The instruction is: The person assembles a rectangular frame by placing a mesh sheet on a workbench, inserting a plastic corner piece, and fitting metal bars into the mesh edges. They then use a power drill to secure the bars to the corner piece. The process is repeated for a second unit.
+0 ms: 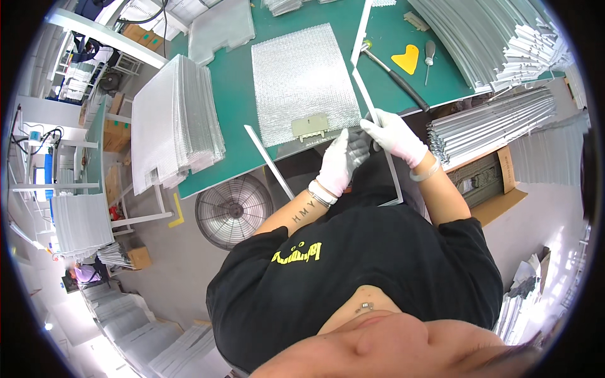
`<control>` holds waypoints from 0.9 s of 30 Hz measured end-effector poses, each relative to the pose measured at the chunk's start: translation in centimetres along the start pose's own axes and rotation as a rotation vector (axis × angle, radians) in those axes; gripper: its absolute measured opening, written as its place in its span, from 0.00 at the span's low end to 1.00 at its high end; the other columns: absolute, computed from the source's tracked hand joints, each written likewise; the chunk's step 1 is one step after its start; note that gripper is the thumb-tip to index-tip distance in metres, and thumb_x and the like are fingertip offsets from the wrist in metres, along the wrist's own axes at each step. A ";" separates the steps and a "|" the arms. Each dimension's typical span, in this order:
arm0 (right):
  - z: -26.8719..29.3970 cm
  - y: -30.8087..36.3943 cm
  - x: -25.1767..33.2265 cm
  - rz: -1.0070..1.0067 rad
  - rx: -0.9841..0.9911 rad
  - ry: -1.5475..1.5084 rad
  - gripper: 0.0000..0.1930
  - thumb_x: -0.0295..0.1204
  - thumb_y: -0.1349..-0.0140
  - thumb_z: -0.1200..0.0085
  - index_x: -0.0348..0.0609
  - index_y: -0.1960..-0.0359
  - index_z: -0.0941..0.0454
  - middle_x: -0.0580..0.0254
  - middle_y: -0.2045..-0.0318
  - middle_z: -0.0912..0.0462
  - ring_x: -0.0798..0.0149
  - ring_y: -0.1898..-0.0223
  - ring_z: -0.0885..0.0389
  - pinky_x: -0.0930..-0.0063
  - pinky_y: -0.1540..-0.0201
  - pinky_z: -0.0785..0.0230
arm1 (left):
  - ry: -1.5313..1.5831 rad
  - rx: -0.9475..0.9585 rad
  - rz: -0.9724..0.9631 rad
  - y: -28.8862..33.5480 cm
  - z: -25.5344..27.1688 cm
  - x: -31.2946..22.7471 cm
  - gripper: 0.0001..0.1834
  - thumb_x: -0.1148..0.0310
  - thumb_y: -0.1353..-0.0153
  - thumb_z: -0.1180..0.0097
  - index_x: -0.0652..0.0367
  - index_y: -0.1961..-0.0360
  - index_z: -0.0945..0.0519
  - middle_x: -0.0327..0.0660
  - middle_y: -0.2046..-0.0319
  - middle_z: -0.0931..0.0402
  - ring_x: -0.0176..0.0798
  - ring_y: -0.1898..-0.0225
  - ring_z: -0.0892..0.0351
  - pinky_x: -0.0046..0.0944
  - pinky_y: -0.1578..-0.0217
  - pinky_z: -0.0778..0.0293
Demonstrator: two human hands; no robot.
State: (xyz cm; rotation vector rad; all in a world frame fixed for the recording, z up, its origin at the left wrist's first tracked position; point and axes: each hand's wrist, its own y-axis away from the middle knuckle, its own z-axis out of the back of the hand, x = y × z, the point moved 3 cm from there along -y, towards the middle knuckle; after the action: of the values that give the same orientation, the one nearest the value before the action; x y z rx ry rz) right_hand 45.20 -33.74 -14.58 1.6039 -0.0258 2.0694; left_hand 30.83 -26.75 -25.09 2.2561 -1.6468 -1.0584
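My right hand, in a white glove, is closed around a thin white metal frame strip. The strip runs from the table's far side past the near edge, with angled bends along it. Beside it, my left hand has its fingers stretched out; the glove's fingers look grey. I see nothing held in it. Beyond my hands a silvery mesh panel lies on the green table. A small grey-green slotted piece rests on its near edge. Another white strip slants over the table edge at left.
A hammer, yellow scraper and screwdriver lie at right. Mesh panels are stacked at left, metal strips at far right. A floor fan stands below the table. An open carton sits at right.
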 end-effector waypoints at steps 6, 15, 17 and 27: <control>-1.2 0.8 -2.5 0.353 -0.275 0.087 0.11 0.36 0.34 0.47 0.40 0.60 0.25 0.47 0.74 0.21 0.46 0.69 0.20 0.60 0.61 0.28 | -0.014 -0.128 0.112 0.0 -1.0 1.6 0.27 0.45 0.31 0.46 0.60 0.48 0.28 0.49 0.48 0.28 0.48 0.47 0.28 0.50 0.45 0.27; -1.8 2.7 -3.9 0.300 -0.390 -0.007 0.22 0.31 0.31 0.50 0.41 0.37 0.32 0.47 0.58 0.17 0.52 0.62 0.16 0.61 0.57 0.26 | -0.177 0.071 -0.184 0.7 -3.4 0.4 0.32 0.44 0.26 0.59 0.57 0.33 0.35 0.49 0.37 0.33 0.48 0.37 0.33 0.51 0.35 0.37; -2.6 2.2 -5.7 0.402 -0.428 -0.124 0.28 0.30 0.29 0.52 0.41 0.29 0.41 0.54 0.57 0.19 0.62 0.66 0.20 0.68 0.62 0.28 | -0.032 0.137 -0.250 0.2 -4.7 -1.6 0.33 0.44 0.25 0.60 0.57 0.31 0.37 0.50 0.35 0.35 0.49 0.34 0.37 0.52 0.33 0.40; -2.9 1.0 -4.7 0.215 0.016 -0.958 0.31 0.29 0.27 0.54 0.43 0.24 0.47 0.66 0.66 0.26 0.79 0.79 0.38 0.85 0.75 0.43 | 0.281 0.270 -0.210 -7.5 -7.3 -4.2 0.21 0.56 0.27 0.49 0.62 0.44 0.27 0.47 0.49 0.25 0.47 0.45 0.27 0.48 0.39 0.33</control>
State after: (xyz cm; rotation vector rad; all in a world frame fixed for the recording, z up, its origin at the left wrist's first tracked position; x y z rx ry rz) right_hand 42.96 -35.45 -19.39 2.5248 -0.5274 1.2358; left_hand 40.52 -22.17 -21.63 2.6506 -1.5390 -0.5423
